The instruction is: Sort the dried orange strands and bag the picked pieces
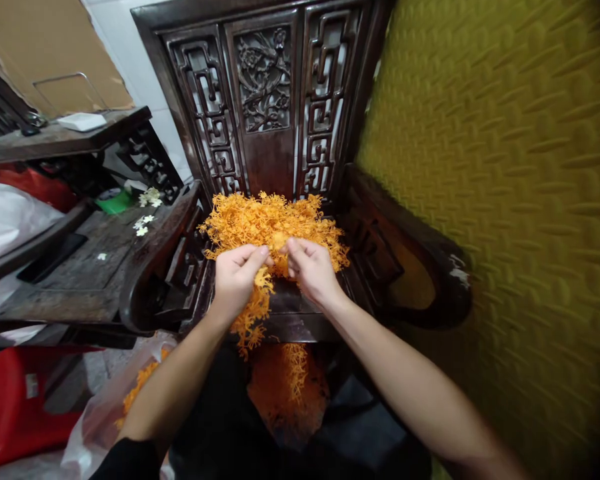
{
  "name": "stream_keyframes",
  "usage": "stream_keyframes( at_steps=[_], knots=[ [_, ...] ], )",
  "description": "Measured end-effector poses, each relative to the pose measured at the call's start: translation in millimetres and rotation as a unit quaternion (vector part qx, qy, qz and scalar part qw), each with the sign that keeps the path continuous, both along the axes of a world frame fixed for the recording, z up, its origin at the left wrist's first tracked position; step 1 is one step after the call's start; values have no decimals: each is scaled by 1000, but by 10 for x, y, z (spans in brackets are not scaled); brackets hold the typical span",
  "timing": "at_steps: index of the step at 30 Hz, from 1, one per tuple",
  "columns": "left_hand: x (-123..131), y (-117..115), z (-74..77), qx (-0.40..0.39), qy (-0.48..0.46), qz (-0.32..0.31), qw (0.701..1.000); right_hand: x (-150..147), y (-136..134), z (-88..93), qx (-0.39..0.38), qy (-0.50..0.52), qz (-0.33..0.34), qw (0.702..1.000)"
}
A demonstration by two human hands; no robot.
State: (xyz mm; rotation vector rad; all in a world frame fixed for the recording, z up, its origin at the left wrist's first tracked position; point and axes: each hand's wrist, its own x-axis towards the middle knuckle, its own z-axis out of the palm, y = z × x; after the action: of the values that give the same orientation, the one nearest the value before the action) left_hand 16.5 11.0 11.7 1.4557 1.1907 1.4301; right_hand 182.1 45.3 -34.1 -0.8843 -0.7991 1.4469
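Because the frilly orange heap (267, 217) sits at the middle of the dark chair seat (293, 303), its loops crowding together, a pull could snag neighbouring strands and knot them. Taking the heap as the clock's centre, one frilly strand (253, 313) hangs over the seat's front edge between six and seven; its dangling weight could drag it off if the pinch slackens. The left hand (234, 277), at seven, presses thumb to forefinger and appears to pinch that strand's top. The right hand (313, 270), at five, has thumb and fingertips drawn close beside orange bits; whether it clasps any, I cannot tell.
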Motion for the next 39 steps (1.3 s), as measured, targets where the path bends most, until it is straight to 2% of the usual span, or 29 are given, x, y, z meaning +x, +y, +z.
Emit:
stream_keyframes(
  at_steps=[2, 3, 5, 7, 9, 11, 14, 16, 17, 19, 21, 22, 23, 24, 26, 27, 28, 30, 33, 35, 37, 39],
  knots=[
    [-88, -56, 71, 24, -44, 39, 998, 146, 170, -34, -58, 28, -86, 994],
    [-127, -59, 89, 35, -49, 54, 997, 219, 235, -45, -72, 31, -99, 992],
    [-168, -14, 79, 33, 11, 45, 998, 326, 292, -50, -68, 26, -79, 994],
    [-153, 70, 24, -1, 124, -6, 992, 357, 247, -36, -10, -5, -55, 998],
    [-101, 145, -40, -28, 211, -47, 976, 327, 139, -5, 90, -71, -69, 991],
    [-49, 182, -85, -36, 252, -60, 965, 269, 16, 42, 213, -184, -87, 956],
    [-13, 177, -108, -27, 274, -74, 959, 187, -107, 137, 363, -379, -55, 849],
    [-20, 173, -121, -31, 282, -95, 954, 173, -120, 227, 422, -436, -51, 793],
    [-31, 181, -135, -39, 286, -97, 952, 191, -104, 284, 437, -431, -79, 785],
    [-66, 221, -179, -72, 290, -79, 951, 279, -42, 406, 435, -346, -214, 803],
    [-108, 284, -235, -108, 263, -38, 958, 405, 27, 497, 387, -197, -375, 819],
    [-124, 317, -259, -121, 232, -19, 965, 459, 48, 509, 368, -131, -414, 823],
    [-134, 346, -278, -132, 190, -7, 973, 496, 53, 493, 350, -96, -408, 838],
    [-136, 369, -289, -141, 141, -3, 980, 508, 39, 448, 323, -98, -363, 869],
    [-110, 390, -288, -149, 44, -15, 988, 453, -39, 302, 246, -136, -191, 941],
    [-85, 388, -279, -153, 5, -34, 988, 391, -93, 221, 213, -161, -113, 957],
    [-54, 378, -268, -156, -24, -55, 986, 316, -146, 150, 190, -186, -55, 962],
    [13, 342, -247, -156, -55, -86, 982, 163, -233, 60, 180, -242, -13, 953],
    [78, 279, -224, -137, -53, -97, 984, 60, -254, 50, 198, -331, -8, 923],
    [68, 257, -209, -120, -51, -90, 987, 136, -182, 85, 203, -347, -39, 915],
    [9, 260, -184, -115, -83, -49, 989, 314, -59, 120, 195, -286, -150, 926],
    [-70, 278, -151, -125, -141, 4, 982, 511, 66, 140, 163, -162, -288, 930]
  ],
)
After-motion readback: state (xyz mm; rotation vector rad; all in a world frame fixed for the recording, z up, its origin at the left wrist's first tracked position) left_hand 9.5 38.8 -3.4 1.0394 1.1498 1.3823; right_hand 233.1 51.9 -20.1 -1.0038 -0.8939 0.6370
